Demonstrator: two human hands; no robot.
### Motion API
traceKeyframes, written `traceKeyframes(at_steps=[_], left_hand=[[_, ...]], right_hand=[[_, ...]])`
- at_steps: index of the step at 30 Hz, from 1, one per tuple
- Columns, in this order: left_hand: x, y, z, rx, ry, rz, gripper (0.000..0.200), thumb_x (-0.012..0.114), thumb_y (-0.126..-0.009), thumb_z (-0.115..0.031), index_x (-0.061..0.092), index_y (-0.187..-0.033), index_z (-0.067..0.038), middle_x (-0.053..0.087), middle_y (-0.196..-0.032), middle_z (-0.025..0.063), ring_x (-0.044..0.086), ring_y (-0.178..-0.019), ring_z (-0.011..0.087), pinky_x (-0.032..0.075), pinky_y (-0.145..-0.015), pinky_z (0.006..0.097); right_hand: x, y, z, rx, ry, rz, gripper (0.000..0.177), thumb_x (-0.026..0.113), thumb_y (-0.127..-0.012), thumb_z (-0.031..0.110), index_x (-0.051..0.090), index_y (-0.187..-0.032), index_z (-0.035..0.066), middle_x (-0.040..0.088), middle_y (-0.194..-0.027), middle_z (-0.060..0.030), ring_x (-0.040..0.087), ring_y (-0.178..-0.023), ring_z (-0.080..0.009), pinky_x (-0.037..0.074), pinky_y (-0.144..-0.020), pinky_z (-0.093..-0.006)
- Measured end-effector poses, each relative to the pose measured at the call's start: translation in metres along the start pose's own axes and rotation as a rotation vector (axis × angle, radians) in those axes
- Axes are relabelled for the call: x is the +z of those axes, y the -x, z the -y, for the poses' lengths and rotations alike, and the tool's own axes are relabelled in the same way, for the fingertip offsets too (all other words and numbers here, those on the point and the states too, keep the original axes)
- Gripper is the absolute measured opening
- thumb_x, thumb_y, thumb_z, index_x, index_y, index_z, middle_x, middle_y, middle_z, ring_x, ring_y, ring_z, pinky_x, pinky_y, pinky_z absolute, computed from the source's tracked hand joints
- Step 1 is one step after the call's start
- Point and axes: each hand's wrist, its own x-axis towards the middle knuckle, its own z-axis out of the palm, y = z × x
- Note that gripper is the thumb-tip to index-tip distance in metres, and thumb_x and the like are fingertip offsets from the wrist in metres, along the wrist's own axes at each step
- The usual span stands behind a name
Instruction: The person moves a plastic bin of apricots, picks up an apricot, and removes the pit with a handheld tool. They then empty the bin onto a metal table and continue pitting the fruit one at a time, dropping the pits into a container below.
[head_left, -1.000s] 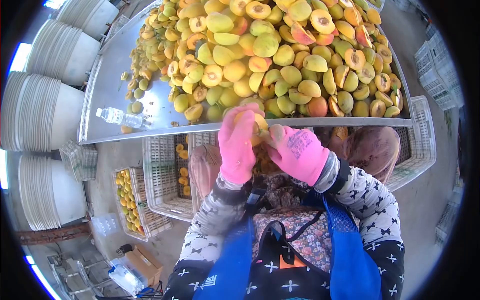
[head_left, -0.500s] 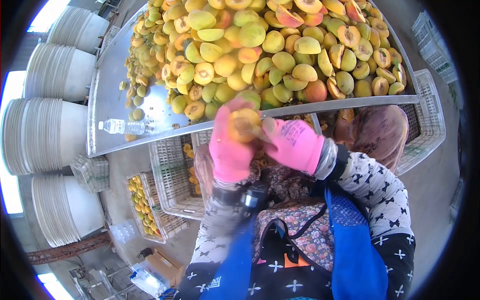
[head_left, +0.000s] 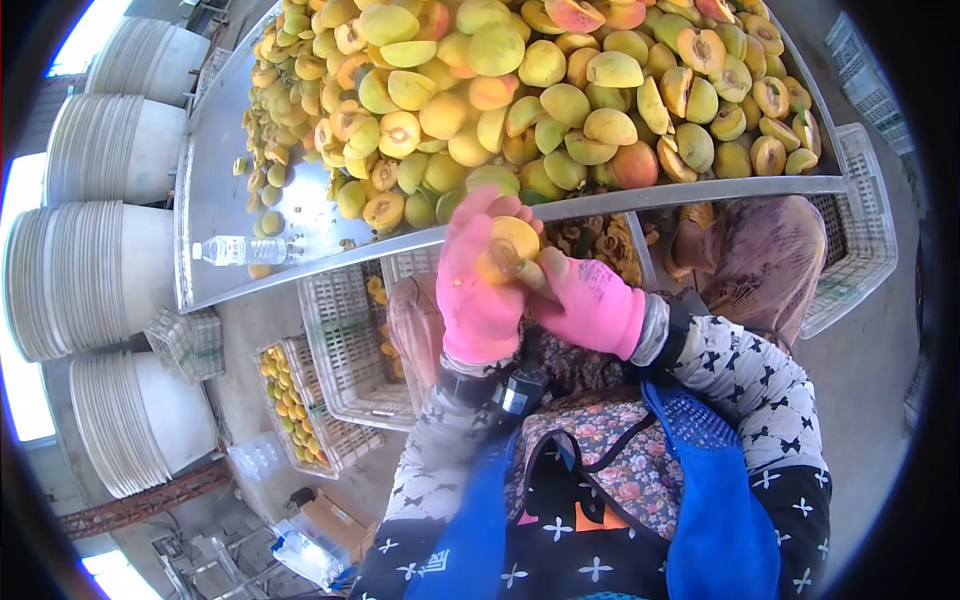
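Observation:
My left hand [head_left: 472, 295], in a pink glove, is closed around a yellow peach half [head_left: 513, 243], its cut face turned up. My right hand [head_left: 597, 308], also gloved in pink, grips a small slim tool [head_left: 532, 273] whose tip meets the cut flesh; blur and the fingers hide its exact kind. Both hands are in front of the near rim of a metal table [head_left: 400, 243]. Just beyond them lies a big heap of halved peaches [head_left: 560, 110], several with cut faces showing.
A plastic bottle [head_left: 240, 250] lies on the table's left part. Below the rim stand a white crate [head_left: 345, 350], a crate of peaches [head_left: 335, 440] and another crate [head_left: 865, 240] at right. Stacked white tubs [head_left: 140, 280] line the left side. Pits and scraps [head_left: 610, 245] sit under the rim.
Both hands have moved slightly to the right in view, with the peach half still in the left. The tool remains at its cut face, and the peach half has tilted a little.

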Motion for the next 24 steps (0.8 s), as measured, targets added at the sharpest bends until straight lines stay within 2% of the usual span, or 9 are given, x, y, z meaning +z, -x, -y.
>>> traceKeyframes(at_steps=[1, 4, 5, 7, 11, 13, 17, 19, 24], left_hand=[[0.001, -0.001, 0.000, 0.014, -0.018, 0.024, 0.033, 0.056, -0.094, -0.018, 0.054, -0.120, 0.002, 0.064, -0.107, 0.0129, 0.063, -0.097, 0.0227, 0.052, -0.086, 0.0338], [-0.026, -0.013, -0.012, -0.012, -0.514, 0.228, 0.029, 0.059, -0.088, -0.008, 0.056, -0.115, 0.000, 0.066, -0.099, 0.0110, 0.065, -0.089, 0.0236, 0.053, -0.081, 0.0328], [-0.034, -0.017, -0.010, 0.043, -0.649, 0.257, 0.027, 0.060, -0.086, -0.004, 0.057, -0.113, 0.000, 0.067, -0.095, 0.0105, 0.066, -0.086, 0.0239, 0.053, -0.079, 0.0323], [-0.034, -0.014, -0.005, 0.163, -0.837, 0.207, 0.025, 0.061, -0.084, 0.000, 0.058, -0.109, -0.001, 0.067, -0.091, 0.0103, 0.066, -0.083, 0.0241, 0.053, -0.077, 0.0316], [-0.003, 0.002, 0.001, 0.098, -0.452, -0.071, 0.023, 0.059, -0.086, -0.003, 0.055, -0.108, 0.002, 0.065, -0.094, 0.0113, 0.066, -0.085, 0.0212, 0.053, -0.077, 0.0304], [-0.001, 0.006, 0.004, 0.050, -0.259, -0.157, 0.024, 0.058, -0.088, -0.003, 0.054, -0.110, 0.004, 0.064, -0.096, 0.0120, 0.065, -0.086, 0.0215, 0.054, -0.078, 0.0310], [-0.008, 0.004, 0.006, 0.130, -0.454, -0.089, 0.023, 0.053, -0.094, -0.009, 0.051, -0.113, 0.005, 0.062, -0.100, 0.0134, 0.064, -0.090, 0.0233, 0.054, -0.081, 0.0328], [-0.007, 0.002, 0.004, 0.124, -0.427, -0.055, 0.025, 0.054, -0.096, -0.010, 0.050, -0.115, 0.004, 0.061, -0.105, 0.0140, 0.064, -0.094, 0.0237, 0.053, -0.084, 0.0334], [0.011, -0.005, -0.020, -0.084, 0.293, -0.184, 0.033, 0.059, -0.090, 0.000, 0.050, -0.122, 0.003, 0.058, -0.120, 0.0160, 0.059, -0.109, 0.0256, 0.052, -0.093, 0.0366]], right_hand=[[-0.001, 0.000, -0.008, -0.105, -0.024, -0.049, 0.023, 0.059, -0.087, 0.024, 0.052, -0.101, 0.006, 0.056, -0.086, -0.0131, 0.061, -0.072, -0.0346, 0.050, -0.060, -0.0421], [-0.020, -0.003, -0.003, 0.087, 0.165, 0.246, 0.026, 0.060, -0.087, 0.026, 0.052, -0.100, 0.004, 0.057, -0.085, -0.0131, 0.062, -0.070, -0.0343, 0.050, -0.061, -0.0430], [-0.012, 0.000, -0.007, -0.043, 0.349, 0.110, 0.035, 0.068, -0.079, 0.023, 0.049, -0.100, 0.003, 0.061, -0.080, -0.0145, 0.063, -0.069, -0.0353, 0.050, -0.059, -0.0431], [-0.001, 0.001, -0.008, -0.014, 0.404, 0.085, 0.034, 0.067, -0.079, 0.022, 0.049, -0.100, 0.002, 0.060, -0.078, -0.0140, 0.062, -0.067, -0.0352, 0.049, -0.057, -0.0435], [0.001, -0.002, 0.004, -0.035, 0.026, -0.022, 0.029, 0.066, -0.081, 0.018, 0.048, -0.097, 0.002, 0.058, -0.076, -0.0142, 0.061, -0.064, -0.0355, 0.047, -0.055, -0.0443], [-0.005, -0.003, 0.011, 0.006, 0.015, 0.061, 0.021, 0.061, -0.085, 0.019, 0.051, -0.098, 0.005, 0.057, -0.080, -0.0143, 0.062, -0.067, -0.0348, 0.049, -0.057, -0.0455], [-0.004, -0.004, 0.006, 0.140, 0.167, 0.196, 0.024, 0.067, -0.083, 0.010, 0.047, -0.094, 0.003, 0.060, -0.079, -0.0177, 0.062, -0.070, -0.0381, 0.048, -0.056, -0.0449], [-0.012, -0.007, 0.012, 0.030, 0.075, 0.043, 0.024, 0.067, -0.082, 0.011, 0.049, -0.096, 0.003, 0.060, -0.081, -0.0176, 0.062, -0.071, -0.0380, 0.048, -0.057, -0.0448], [-0.008, -0.011, 0.015, 0.028, 0.064, -0.092, 0.030, 0.068, -0.080, 0.014, 0.052, -0.104, 0.005, 0.060, -0.089, -0.0164, 0.063, -0.077, -0.0370, 0.050, -0.062, -0.0445]])
